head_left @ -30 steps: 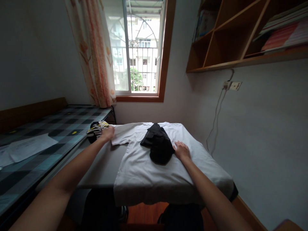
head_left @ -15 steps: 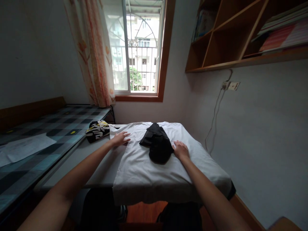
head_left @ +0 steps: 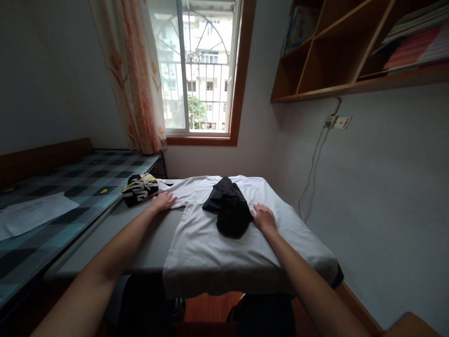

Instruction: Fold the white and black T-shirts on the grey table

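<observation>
A white T-shirt [head_left: 206, 252] is spread over the table, its lower edge hanging over the front. My left hand [head_left: 164, 201] lies flat on the shirt's left sleeve, fingers stretched out. On the middle of the shirt rests a folded black cloth item [head_left: 231, 210], a cap or garment I cannot make out for sure. My right hand [head_left: 263, 217] is laid open on the shirt just right of the black item, fingertips near or touching its edge. Left of my left hand sits a bunched black, white and yellow patterned cloth [head_left: 140, 189].
The grey tabletop [head_left: 115, 243] shows at left. Beside it stands a bed with a checked cover [head_left: 87, 171] and white paper sheets [head_left: 38, 213]. A wall shelf [head_left: 333, 51] with books hangs at upper right, above cables [head_left: 312, 164]. A window [head_left: 206, 70] is ahead.
My left hand has moved left along the sleeve, which now lies straighter out to the side. My right hand and the black item have stayed in place.
</observation>
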Demonstrator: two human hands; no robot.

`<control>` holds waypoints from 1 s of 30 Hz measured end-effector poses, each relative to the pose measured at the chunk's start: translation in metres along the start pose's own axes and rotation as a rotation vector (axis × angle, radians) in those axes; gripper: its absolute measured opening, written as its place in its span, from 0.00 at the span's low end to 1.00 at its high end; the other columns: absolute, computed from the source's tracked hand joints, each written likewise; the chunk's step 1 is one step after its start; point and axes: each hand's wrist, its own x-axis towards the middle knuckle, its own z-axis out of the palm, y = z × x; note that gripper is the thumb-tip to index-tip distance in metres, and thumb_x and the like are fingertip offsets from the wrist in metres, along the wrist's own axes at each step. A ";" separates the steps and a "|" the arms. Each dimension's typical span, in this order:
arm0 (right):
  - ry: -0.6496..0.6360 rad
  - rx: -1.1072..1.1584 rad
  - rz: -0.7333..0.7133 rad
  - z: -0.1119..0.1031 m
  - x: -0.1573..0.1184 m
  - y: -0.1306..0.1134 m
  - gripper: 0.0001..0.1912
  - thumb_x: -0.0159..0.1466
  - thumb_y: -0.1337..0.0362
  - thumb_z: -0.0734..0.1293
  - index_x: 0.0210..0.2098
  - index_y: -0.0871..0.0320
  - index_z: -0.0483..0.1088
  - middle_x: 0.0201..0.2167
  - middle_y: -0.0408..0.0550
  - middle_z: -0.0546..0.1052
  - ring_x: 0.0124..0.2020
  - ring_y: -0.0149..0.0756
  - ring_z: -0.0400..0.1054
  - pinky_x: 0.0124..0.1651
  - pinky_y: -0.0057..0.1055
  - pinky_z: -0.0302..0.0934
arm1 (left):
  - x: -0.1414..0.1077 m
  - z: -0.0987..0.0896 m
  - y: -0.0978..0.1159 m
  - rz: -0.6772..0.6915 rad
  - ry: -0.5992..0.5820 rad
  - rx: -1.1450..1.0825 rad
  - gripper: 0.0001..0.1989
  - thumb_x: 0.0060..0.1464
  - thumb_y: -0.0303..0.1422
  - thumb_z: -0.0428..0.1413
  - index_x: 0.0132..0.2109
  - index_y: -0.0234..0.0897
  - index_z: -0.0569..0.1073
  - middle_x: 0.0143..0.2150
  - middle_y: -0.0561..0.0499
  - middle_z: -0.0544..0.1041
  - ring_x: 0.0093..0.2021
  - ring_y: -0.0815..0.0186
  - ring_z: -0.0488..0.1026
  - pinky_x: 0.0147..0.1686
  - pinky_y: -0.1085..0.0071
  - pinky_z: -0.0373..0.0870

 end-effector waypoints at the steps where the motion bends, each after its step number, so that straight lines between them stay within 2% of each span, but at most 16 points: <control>1: 0.004 0.000 -0.001 0.000 0.000 0.000 0.23 0.68 0.59 0.55 0.56 0.58 0.70 0.62 0.53 0.67 0.62 0.42 0.58 0.62 0.36 0.48 | 0.002 0.000 0.001 -0.041 0.010 0.018 0.26 0.60 0.48 0.42 0.56 0.40 0.71 0.62 0.37 0.67 0.60 0.45 0.63 0.53 0.48 0.61; 4: 0.009 0.007 0.002 0.001 0.000 0.001 0.22 0.68 0.59 0.56 0.55 0.58 0.71 0.62 0.53 0.67 0.62 0.42 0.58 0.62 0.36 0.48 | 0.010 0.001 0.008 -0.144 0.100 0.087 0.24 0.61 0.43 0.43 0.56 0.37 0.71 0.60 0.36 0.68 0.59 0.45 0.64 0.54 0.48 0.60; 7: 0.017 0.019 0.003 0.004 0.001 0.002 0.22 0.68 0.59 0.56 0.56 0.57 0.70 0.62 0.53 0.68 0.62 0.42 0.58 0.63 0.37 0.47 | 0.019 -0.002 0.013 -0.159 0.228 0.121 0.20 0.60 0.34 0.45 0.54 0.37 0.73 0.57 0.37 0.70 0.56 0.50 0.66 0.54 0.52 0.60; 9: 0.023 0.027 0.003 0.005 0.001 0.003 0.22 0.68 0.59 0.56 0.56 0.58 0.70 0.62 0.54 0.68 0.62 0.42 0.58 0.62 0.37 0.47 | 0.026 -0.006 0.010 -0.176 0.270 0.112 0.19 0.59 0.31 0.45 0.51 0.37 0.75 0.57 0.38 0.70 0.56 0.50 0.66 0.55 0.52 0.60; 16: 0.041 0.053 0.019 0.006 0.001 0.002 0.22 0.67 0.60 0.56 0.55 0.58 0.71 0.61 0.54 0.68 0.62 0.44 0.58 0.62 0.39 0.48 | 0.049 -0.030 -0.026 -0.261 0.210 0.079 0.15 0.57 0.29 0.48 0.45 0.36 0.78 0.55 0.36 0.72 0.56 0.46 0.66 0.52 0.50 0.62; 22: 0.040 0.057 0.018 0.004 0.000 0.002 0.21 0.67 0.59 0.57 0.55 0.58 0.71 0.60 0.54 0.69 0.63 0.44 0.58 0.62 0.39 0.48 | 0.052 -0.042 -0.037 -0.248 0.108 0.085 0.08 0.50 0.27 0.53 0.35 0.36 0.77 0.42 0.42 0.77 0.49 0.48 0.69 0.48 0.54 0.63; 25: 0.034 0.056 0.022 0.004 0.000 0.002 0.21 0.67 0.59 0.57 0.55 0.58 0.71 0.61 0.54 0.69 0.63 0.43 0.58 0.63 0.39 0.48 | 0.051 -0.040 -0.035 -0.230 0.097 0.124 0.09 0.50 0.26 0.53 0.36 0.36 0.77 0.45 0.41 0.76 0.51 0.47 0.68 0.50 0.50 0.62; 30: 0.045 0.057 0.024 0.003 0.000 0.001 0.21 0.67 0.60 0.57 0.55 0.58 0.71 0.61 0.55 0.68 0.62 0.43 0.59 0.63 0.39 0.48 | 0.045 -0.030 -0.036 -0.247 0.202 0.188 0.12 0.54 0.28 0.52 0.43 0.30 0.76 0.56 0.36 0.69 0.55 0.45 0.65 0.51 0.50 0.63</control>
